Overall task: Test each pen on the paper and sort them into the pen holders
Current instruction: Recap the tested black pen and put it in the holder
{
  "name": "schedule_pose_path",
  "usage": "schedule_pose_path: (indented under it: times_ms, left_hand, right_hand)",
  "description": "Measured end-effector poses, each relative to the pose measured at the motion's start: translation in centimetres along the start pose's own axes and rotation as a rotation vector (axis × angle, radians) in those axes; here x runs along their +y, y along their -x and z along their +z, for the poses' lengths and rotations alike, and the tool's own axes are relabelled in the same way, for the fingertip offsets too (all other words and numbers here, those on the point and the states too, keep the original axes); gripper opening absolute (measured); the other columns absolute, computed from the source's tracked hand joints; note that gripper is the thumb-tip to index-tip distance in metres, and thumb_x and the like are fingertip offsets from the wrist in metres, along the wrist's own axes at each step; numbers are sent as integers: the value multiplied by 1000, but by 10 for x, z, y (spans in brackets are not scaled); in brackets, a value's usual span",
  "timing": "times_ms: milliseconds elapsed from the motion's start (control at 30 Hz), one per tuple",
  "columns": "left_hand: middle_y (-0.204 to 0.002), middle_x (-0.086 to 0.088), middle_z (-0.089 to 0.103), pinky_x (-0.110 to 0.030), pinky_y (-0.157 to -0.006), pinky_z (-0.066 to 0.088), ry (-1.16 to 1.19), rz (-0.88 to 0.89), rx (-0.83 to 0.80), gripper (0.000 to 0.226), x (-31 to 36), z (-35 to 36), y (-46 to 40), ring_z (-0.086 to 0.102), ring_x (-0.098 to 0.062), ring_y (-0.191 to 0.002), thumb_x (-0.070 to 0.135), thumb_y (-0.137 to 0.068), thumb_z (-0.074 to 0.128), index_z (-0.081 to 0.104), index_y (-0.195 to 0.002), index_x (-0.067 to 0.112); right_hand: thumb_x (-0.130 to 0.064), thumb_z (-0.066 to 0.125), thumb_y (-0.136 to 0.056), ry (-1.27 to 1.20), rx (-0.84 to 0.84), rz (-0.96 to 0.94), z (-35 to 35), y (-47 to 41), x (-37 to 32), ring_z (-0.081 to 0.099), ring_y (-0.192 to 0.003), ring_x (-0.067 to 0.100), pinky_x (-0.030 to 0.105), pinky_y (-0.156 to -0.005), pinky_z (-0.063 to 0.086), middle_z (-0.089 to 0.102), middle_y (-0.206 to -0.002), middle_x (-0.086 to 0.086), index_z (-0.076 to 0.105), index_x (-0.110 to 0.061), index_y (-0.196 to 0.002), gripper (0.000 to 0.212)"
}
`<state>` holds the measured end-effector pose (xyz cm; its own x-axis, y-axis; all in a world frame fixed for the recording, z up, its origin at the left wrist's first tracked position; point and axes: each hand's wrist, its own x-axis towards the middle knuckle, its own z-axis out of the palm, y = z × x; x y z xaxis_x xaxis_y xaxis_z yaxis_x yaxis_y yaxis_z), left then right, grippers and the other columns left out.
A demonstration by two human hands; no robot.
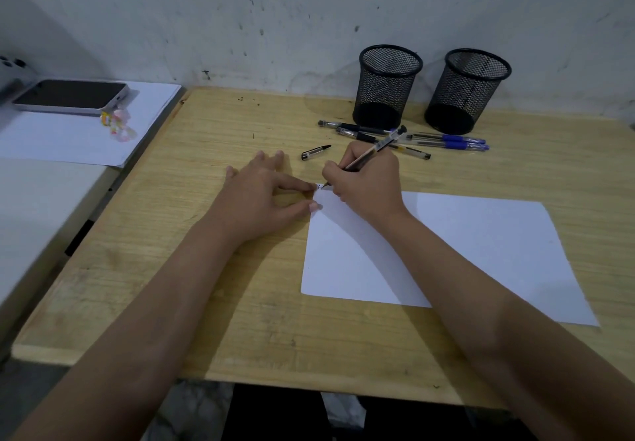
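A white sheet of paper (481, 244) lies on the wooden table (206, 303). My right hand (364, 183) grips a black pen (378, 147), its tip touching the paper's far left corner beside a small ink mark. My left hand (264, 196) lies flat with fingers spread, thumb and forefinger pressing that corner. The pen's black cap (315, 152) lies loose just beyond my hands. Several black and blue pens (443, 141) lie in a loose pile further back. Behind them stand two black mesh pen holders, the left (385, 86) and the right (469, 92), both without pens.
A wall runs right behind the holders. To the left, on a lower white surface, a phone (70, 95) rests on a stack of white paper (68, 138) with a small colourful charm (118, 124). The table's left edge borders that surface.
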<state>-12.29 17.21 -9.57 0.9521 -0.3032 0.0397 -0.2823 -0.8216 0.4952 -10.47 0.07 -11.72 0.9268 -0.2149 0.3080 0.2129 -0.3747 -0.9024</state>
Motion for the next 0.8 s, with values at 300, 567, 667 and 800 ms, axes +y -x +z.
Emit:
schedule_pose_path:
  times_ms: [300,567,667,800]
  left_hand:
    - [-154,-3,25,-63,-110,2,-9,4,-2,38,1,0,0,9,-22,-144,59,-72,64,61,-109,50]
    - [-154,-2,24,-63,-110,1,-10,2,-3,38,0,0,-1,9,-23,-144,60,-73,63,60,-110,51]
    - [-154,-3,25,-62,-110,0,-4,-2,3,36,0,1,1,9,-23,-144,57,-75,63,60,-110,51]
    - [-153,-1,29,-63,-109,-3,78,-25,48,24,4,3,0,11,-23,-144,46,-78,67,66,-102,45]
  right_hand:
    - [-3,65,-69,17,37,-24,-2,1,-3,55,-53,38,32,-49,44,57,-52,23,52,3,-55,20]
    - [-5,64,-67,12,25,16,-2,1,-3,55,-53,42,35,-49,47,56,-52,26,51,1,-54,20]
    - [-7,64,-68,-53,56,92,-5,1,-5,52,-43,34,34,-46,46,56,-48,20,49,-6,-52,22]
    - [-16,71,-81,-262,156,248,-12,1,-13,49,-36,15,22,-37,44,56,-49,8,48,-12,-61,30]
